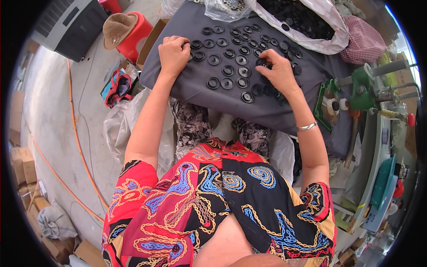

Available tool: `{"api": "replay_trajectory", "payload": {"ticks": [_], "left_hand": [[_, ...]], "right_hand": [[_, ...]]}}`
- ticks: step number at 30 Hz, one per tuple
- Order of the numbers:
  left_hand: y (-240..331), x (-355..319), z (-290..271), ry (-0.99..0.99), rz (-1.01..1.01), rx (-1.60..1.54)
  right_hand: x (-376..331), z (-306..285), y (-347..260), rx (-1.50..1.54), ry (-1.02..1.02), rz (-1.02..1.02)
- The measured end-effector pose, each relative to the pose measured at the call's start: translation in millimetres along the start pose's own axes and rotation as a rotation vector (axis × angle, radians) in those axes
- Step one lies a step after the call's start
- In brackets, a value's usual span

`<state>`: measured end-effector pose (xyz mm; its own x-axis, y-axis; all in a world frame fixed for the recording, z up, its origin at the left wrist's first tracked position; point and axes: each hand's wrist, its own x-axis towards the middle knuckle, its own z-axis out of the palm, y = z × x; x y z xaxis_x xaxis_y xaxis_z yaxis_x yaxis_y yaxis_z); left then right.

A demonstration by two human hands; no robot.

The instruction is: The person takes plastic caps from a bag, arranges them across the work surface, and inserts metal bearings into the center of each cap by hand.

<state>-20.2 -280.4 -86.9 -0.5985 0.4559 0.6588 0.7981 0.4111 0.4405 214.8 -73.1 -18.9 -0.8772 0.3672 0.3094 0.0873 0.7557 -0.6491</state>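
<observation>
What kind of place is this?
Probably a small workshop: round black plastic discs in rows on a grey cloth-covered board, a green metal hand press, and brown cardboard boxes on the concrete floor.

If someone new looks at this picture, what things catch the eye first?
First, the rows of black round discs laid out on a grey cloth at the top centre, with the left hand and right hand resting among them. Next, the green hand press at the right, and the red stool with a brown hat at upper left.

A grey cloth-covered board (195,84) carries rows of black discs (227,70), perhaps buttons.
</observation>
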Motion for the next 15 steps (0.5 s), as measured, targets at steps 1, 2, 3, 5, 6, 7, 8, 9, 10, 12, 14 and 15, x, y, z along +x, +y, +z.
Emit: {"api": "replay_trajectory", "payload": {"ticks": [1,2,3,5,6,7,8,9,10,12,14,15], "left_hand": [[-0.6,-0.1,-1.1,0.001,-0.006,0.006],[-1.0,0.1,-1.5,0.003,-0.008,0.01],[-1.1,0.3,-1.3,0.002,-0.009,-0.001],[-1.1,-1.7,-1.1,0.0,-0.018,-0.01],[-1.9,-0.3,-0.8,0.012,-0.004,0.0],[-1.9,0.9,-0.1,0.021,0.015,0.005],[-1.6,0.3,-0.2,0.019,0.014,0.004],[-1.3,-0.5,-0.6,0.012,0.006,0.012],[-1.0,1.0,0.0,0.007,0.001,0.018],[0.1,1.8,0.6,0.001,0.007,0.009],[2.3,2.2,2.5,-0.006,0.02,-0.015],[0.5,2.2,1.3,-0.001,0.015,-0.007]], "right_hand": [[-1.0,4.4,-0.6,-0.113,-0.041,0.031],[-3.8,6.9,1.3,-0.11,-0.044,0.027],[-7.3,8.2,4.2,-0.321,-0.024,-0.155],[-13.7,7.8,4.9,-0.517,-0.038,-0.283],[-12.8,8.8,6.1,-0.514,-0.043,-0.285],[-12.0,9.2,7.8,-0.512,-0.032,-0.314],[-11.3,9.7,9.6,-0.511,-0.02,-0.344],[-10.8,12.0,10.1,-0.512,-0.021,-0.341],[-8.8,15.8,9.6,-0.512,-0.024,-0.337],[-5.1,23.9,8.6,-0.52,-0.021,-0.327],[-3.5,28.0,8.2,-0.492,-0.018,-0.359],[-2.2,28.4,7.2,-0.488,-0.002,-0.369]]}}
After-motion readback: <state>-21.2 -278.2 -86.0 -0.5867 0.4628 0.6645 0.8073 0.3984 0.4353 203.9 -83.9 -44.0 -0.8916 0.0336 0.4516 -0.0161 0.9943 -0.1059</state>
